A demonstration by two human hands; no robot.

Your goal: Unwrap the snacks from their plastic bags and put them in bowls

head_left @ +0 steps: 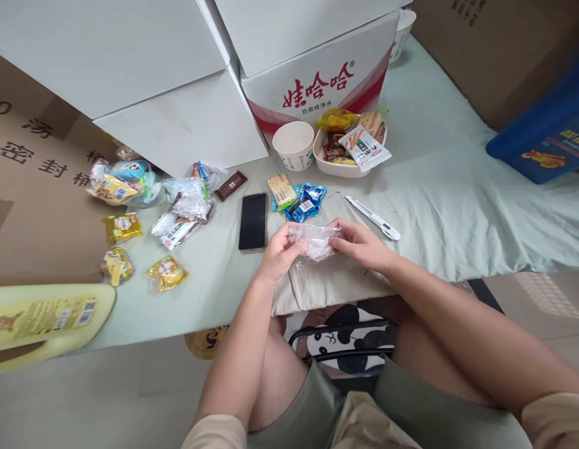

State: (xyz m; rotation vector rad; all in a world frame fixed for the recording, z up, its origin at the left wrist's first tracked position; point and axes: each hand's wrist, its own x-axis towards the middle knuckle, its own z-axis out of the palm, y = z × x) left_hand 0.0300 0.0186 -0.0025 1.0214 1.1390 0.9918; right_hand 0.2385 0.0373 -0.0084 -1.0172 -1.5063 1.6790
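Both hands grasp one crumpled clear plastic wrapper (315, 240), held just above the cloth-covered surface (434, 206). The left hand (281, 249) pinches its left end and the right hand (359, 243) its right end, fingers closed on it. Beyond lie one black phone (253, 221), two blue packets (306, 202) and one white utility knife (372, 217). One paper cup (294, 144) stands beside one snack-filled bowl (345, 169). Three yellow packets (123, 226) lie far left.

Pale green cloth (458, 206) over a low surface, white boxes (130, 62) behind, brown cartons (481, 50), pale tiled floor (130, 386)
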